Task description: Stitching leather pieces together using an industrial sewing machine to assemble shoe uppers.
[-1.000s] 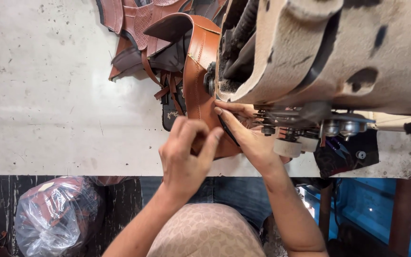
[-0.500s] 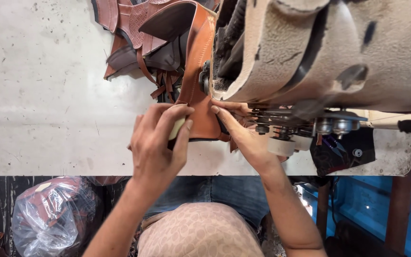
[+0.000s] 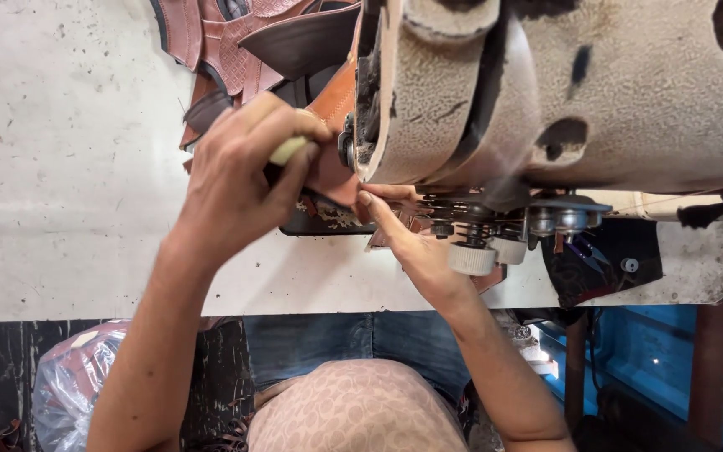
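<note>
Left hand [image 3: 240, 180] is curling its fingers [image 3: 294, 167] closed over a tan leather piece [image 3: 336, 109], thumb and forefinger pinching it just beside the sewing machine head [image 3: 546, 92]. A small pale, rounded thing [image 3: 288, 151] is showing between those fingers; can't tell what it is.

Right hand [image 3: 416, 243] is lying flat-ish, fingers extended and only loosely bent, not gripping. Its fingertips [image 3: 367, 201] are pressing on the lower edge of the same leather piece, right under the machine head, touching the leather near the left thumb. Needle area is hidden by the head, so exact contact with the feed is not visible.

The leather piece is standing on edge between the two sets of fingers, running up past the left fingers along the machine's side. Beyond the left fingertips, more brown and reddish leather cut pieces [image 3: 236, 42] are piling on the white worktable [image 3: 60, 167], some overlapping the held piece.

Just past the right-hand knuckles, the machine's thread tension discs and knob [image 3: 474, 251] are sitting close, nearly touching the back of the hand. Behind the left wrist, below the table edge, a clear plastic bag [image 3: 64, 393] is sitting on the floor side.
</note>
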